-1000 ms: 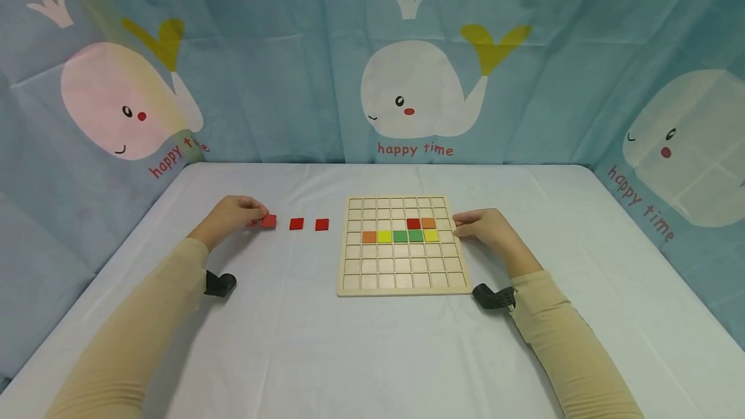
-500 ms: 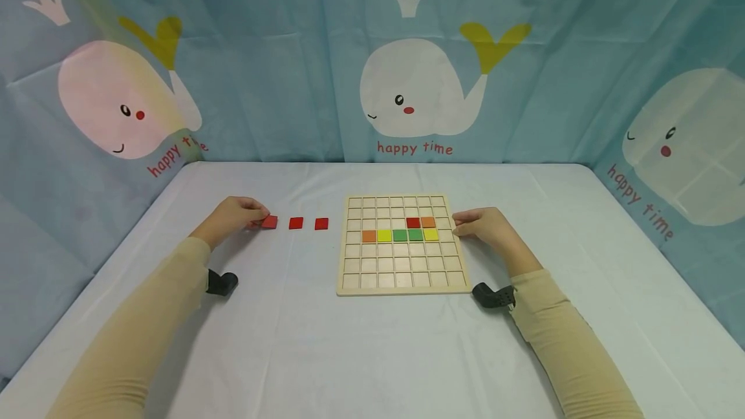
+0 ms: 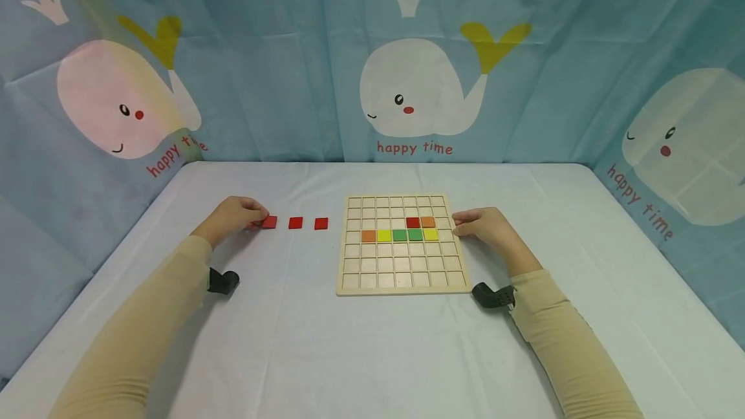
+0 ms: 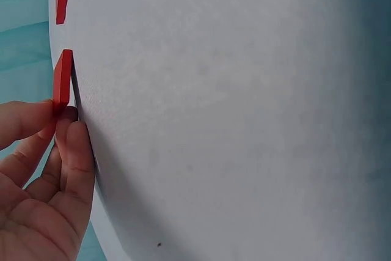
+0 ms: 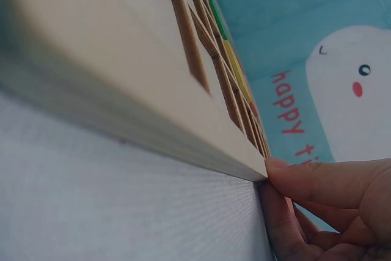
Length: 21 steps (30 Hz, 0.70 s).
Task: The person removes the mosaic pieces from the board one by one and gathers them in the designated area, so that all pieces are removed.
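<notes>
At the left of the table, my left hand point(image 3: 235, 217) pinches the near end of a red square tile point(image 3: 269, 222) between thumb and fingertips. In the left wrist view the red tile point(image 4: 62, 80) sticks out from the fingertips, low over the white cloth; whether it touches the cloth I cannot tell. Two more red tiles point(image 3: 295, 222) lie in a row to its right. My right hand point(image 3: 485, 228) holds the right edge of a wooden grid board point(image 3: 403, 280). In the right wrist view the thumb point(image 5: 324, 181) presses the board's rim, with a finger below it.
Several coloured tiles sit in the board's cells: a red tile point(image 3: 412, 222) and an orange tile point(image 3: 427, 222), above a row of orange, yellow and green. White cloth point(image 3: 302, 354) covers the table. A blue whale-print curtain point(image 3: 279, 102) stands behind and at both sides.
Very little differs. The left hand and its sleeve have shifted slightly to the right, the tile still pinched. The right hand stays at the board's edge.
</notes>
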Each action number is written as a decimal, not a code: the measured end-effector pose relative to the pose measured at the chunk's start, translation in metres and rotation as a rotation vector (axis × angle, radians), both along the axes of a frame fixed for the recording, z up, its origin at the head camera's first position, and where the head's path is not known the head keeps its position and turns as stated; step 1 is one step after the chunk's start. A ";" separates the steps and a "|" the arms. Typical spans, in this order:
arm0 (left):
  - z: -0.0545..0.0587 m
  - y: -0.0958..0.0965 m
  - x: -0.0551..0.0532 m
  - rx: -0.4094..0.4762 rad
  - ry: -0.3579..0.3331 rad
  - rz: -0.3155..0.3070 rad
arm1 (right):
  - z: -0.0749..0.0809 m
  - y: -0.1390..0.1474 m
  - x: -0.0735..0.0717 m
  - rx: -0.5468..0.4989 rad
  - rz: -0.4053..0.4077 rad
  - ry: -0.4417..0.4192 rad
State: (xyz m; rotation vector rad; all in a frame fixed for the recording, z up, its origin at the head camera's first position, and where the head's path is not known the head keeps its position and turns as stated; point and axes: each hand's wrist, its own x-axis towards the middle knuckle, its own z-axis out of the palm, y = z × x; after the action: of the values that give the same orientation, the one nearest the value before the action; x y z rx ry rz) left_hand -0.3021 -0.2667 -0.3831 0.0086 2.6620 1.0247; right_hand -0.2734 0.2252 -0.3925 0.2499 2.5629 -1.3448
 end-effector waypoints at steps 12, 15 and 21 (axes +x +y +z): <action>-0.003 0.000 -0.001 -0.010 -0.024 0.036 | -0.002 0.000 -0.002 0.011 -0.003 -0.002; -0.003 -0.001 0.000 -0.014 -0.022 0.035 | -0.003 0.000 -0.002 0.016 -0.002 -0.002; -0.002 -0.001 0.000 -0.015 -0.015 0.029 | -0.002 -0.001 -0.002 0.009 -0.023 -0.013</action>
State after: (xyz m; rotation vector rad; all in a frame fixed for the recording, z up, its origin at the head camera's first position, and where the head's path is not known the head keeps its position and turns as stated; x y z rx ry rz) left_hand -0.3025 -0.2679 -0.3853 -0.0400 2.6636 1.0101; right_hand -0.2753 0.2237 -0.3943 0.2893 2.5635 -1.3349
